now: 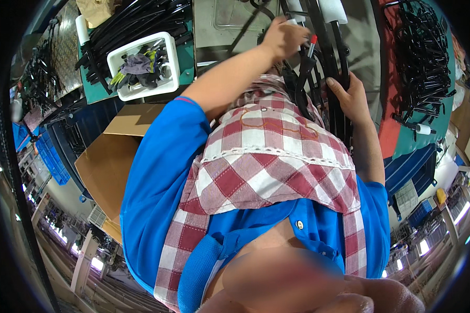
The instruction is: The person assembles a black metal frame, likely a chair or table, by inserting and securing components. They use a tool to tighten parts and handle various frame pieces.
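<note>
My left hand (284, 39) is closed in a loose fist at the top middle, beside a black metal frame (318, 47). What its fingers hold, if anything, is hidden. Close to it, a thin silver piece with a red end (313, 43) stands against the frame. My right hand (351, 99) grips the frame's black bars from the right, with its thumb lying over the front. White padding (333, 11) wraps one bar near the upper edge. The lower ends of the bars pass beside my checked apron (277, 151).
A white bin (176, 68) holding gloves sits on the left green-topped table, beside long black bars (141, 26). Below it stands an open cardboard box (109, 161). Many small black metal parts (420, 57) are heaped on the right table, with a white-ended piece (424, 129) near its edge.
</note>
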Tool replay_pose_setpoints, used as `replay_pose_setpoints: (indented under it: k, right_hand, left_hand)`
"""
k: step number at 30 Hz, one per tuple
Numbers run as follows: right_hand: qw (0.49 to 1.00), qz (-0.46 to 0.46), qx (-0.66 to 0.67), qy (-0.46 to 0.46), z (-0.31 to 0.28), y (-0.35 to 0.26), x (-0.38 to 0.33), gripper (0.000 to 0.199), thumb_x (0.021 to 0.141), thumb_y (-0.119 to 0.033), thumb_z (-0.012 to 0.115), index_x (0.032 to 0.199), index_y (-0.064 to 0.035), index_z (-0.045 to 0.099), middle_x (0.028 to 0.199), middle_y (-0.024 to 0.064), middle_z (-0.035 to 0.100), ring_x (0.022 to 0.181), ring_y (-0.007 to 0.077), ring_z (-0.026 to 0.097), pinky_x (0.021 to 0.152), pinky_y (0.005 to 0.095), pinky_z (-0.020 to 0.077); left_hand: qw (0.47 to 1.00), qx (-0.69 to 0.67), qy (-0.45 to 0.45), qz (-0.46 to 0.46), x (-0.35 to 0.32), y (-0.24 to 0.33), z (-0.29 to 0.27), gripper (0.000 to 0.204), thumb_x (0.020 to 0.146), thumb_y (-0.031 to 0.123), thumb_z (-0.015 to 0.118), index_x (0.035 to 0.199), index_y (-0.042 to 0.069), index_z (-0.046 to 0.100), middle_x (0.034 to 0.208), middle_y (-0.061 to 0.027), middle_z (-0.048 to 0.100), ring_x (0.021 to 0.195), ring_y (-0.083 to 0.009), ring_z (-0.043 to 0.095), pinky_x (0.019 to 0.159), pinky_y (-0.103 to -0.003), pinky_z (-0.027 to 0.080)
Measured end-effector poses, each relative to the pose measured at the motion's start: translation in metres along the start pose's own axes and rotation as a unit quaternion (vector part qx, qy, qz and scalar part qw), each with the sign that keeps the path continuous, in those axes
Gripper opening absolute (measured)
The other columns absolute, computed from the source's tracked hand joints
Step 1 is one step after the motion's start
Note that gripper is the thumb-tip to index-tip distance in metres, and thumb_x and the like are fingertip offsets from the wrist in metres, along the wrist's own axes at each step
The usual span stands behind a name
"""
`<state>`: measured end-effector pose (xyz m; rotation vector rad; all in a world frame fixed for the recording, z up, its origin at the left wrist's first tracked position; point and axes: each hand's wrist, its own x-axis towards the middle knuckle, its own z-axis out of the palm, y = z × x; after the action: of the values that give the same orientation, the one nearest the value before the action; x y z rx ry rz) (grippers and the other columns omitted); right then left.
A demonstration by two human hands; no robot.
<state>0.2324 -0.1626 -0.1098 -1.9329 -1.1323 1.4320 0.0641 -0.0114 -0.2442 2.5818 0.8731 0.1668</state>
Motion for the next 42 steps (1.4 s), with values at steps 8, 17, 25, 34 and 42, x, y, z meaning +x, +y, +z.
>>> replay_pose_setpoints:
  k: [8, 17, 25, 34, 42]
  right_hand:
    - [0.993, -0.011, 0.103, 0.049, 0.001, 0.005, 0.0, 0.023, 0.096, -0.018, 0.065, 0.106, 0.0027, 0.06, 0.084, 0.0046, 0.068, 0.071, 0.0099, 0.063, 0.065, 0.0257, 0.0511]
    - [0.995, 0.028, 0.095, 0.024, -0.023, 0.018, 0.019, 0.033, 0.099, -0.03, 0.06, 0.104, 0.0025, 0.062, 0.088, 0.0118, 0.071, 0.074, 0.017, 0.068, 0.066, 0.0285, 0.0529]
    - [0.988, 0.04, 0.133, 0.066, -0.032, 0.009, 0.014, 0.03, 0.099, -0.028, 0.059, 0.104, 0.0016, 0.06, 0.089, 0.0119, 0.07, 0.073, 0.0179, 0.068, 0.067, 0.0289, 0.0539]
    - [0.984, 0.039, 0.174, 0.012, -0.025, -0.014, 0.014, 0.037, 0.105, -0.033, 0.047, 0.115, 0.0006, 0.058, 0.091, 0.0119, 0.07, 0.079, 0.0183, 0.069, 0.072, 0.0297, 0.0549]
    - [0.972, 0.069, 0.214, 0.072, -0.032, -0.014, 0.009, 0.037, 0.104, -0.037, 0.048, 0.116, -0.002, 0.055, 0.098, 0.0134, 0.07, 0.076, 0.0178, 0.069, 0.067, 0.0275, 0.0538]
  left_hand:
    - [0.957, -0.222, 0.149, -0.11, -0.101, -0.023, -0.026, 0.02, 0.087, 0.016, 0.069, 0.104, 0.006, 0.066, 0.099, -0.0151, 0.061, 0.09, -0.0359, 0.061, 0.076, -0.04, 0.051]
    - [0.913, 0.044, 0.267, -0.305, -0.24, -0.133, -0.087, 0.034, 0.08, -0.004, 0.059, 0.109, 0.008, 0.071, 0.112, -0.0161, 0.06, 0.1, -0.0349, 0.061, 0.085, -0.041, 0.052]
    - [0.894, 0.228, 0.195, -0.332, -0.239, -0.116, -0.088, 0.044, 0.074, 0.003, 0.062, 0.114, 0.018, 0.071, 0.135, -0.0131, 0.051, 0.128, -0.0339, 0.043, 0.102, -0.052, 0.033]
    - [0.872, -0.463, 0.116, -0.103, -0.022, 0.024, -0.103, 0.057, 0.09, 0.046, 0.068, 0.118, -0.004, 0.061, 0.105, -0.0173, 0.069, 0.105, -0.0294, 0.065, 0.091, -0.036, 0.051]
    - [0.7, -0.7, 0.0, -0.137, 0.013, 0.053, -0.087, 0.023, 0.096, 0.022, 0.064, 0.097, -0.001, 0.065, 0.085, -0.0068, 0.068, 0.069, -0.0161, 0.066, 0.054, -0.031, 0.054]
